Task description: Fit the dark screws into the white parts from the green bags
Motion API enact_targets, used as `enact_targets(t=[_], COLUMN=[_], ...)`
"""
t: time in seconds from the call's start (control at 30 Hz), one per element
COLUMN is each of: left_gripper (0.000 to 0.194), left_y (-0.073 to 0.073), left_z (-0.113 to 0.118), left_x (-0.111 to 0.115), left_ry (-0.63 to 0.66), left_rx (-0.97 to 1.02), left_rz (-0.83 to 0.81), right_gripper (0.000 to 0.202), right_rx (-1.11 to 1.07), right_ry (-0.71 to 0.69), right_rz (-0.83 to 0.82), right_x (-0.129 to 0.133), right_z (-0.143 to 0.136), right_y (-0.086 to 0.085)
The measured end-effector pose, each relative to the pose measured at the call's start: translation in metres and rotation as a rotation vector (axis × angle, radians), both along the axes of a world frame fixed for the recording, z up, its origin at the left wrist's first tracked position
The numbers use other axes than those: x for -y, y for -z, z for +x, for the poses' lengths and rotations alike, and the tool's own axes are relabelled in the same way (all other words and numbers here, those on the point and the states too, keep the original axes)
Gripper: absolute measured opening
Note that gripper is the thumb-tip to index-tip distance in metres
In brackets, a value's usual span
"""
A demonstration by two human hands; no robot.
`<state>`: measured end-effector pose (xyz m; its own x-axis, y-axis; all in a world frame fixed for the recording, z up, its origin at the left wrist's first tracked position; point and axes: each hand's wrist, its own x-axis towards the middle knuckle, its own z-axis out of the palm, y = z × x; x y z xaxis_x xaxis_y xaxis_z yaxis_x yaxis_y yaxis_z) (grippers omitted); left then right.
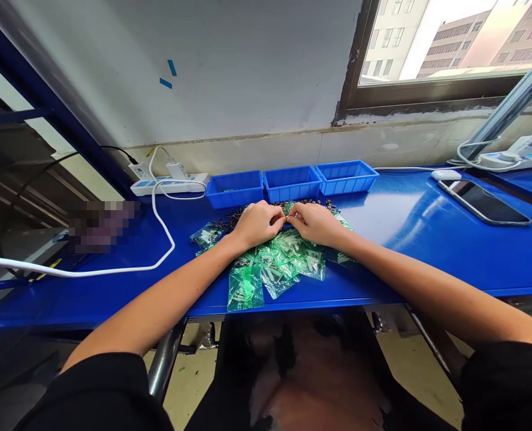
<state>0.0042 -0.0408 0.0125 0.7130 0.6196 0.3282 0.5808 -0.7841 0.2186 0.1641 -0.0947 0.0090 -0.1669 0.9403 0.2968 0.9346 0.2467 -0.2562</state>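
My left hand (257,222) and my right hand (314,222) meet over a heap on the blue table, fingertips pinched close together. Whatever lies between the fingertips is too small to make out. Below and around them spread several clear green-tinted plastic bags (277,263) with small light-coloured pieces inside. One bag (247,288) lies nearest the table's front edge. Dark loose screw-like parts (230,220) are scattered behind and beside my hands, partly hidden by them.
Three blue plastic bins (293,184) stand in a row behind the heap. A white power strip (169,184) and a white cable (165,230) lie to the left. A phone (484,200) rests on the blue table (450,257) at right. A window is at upper right.
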Motion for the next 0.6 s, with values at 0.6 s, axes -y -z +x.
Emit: enact_targets(t=[0.6], left_gripper=[0.031], left_y=[-0.004], left_z=[-0.01], left_x=[-0.016], left_ry=[-0.038], left_rx=[-0.169], left_rz=[-0.083], right_gripper=[0.003], right_rx=[-0.173], right_ry=[0.391], right_rz=[0.233], right_x=[-0.023], right_z=[0.066], right_y=[-0.019])
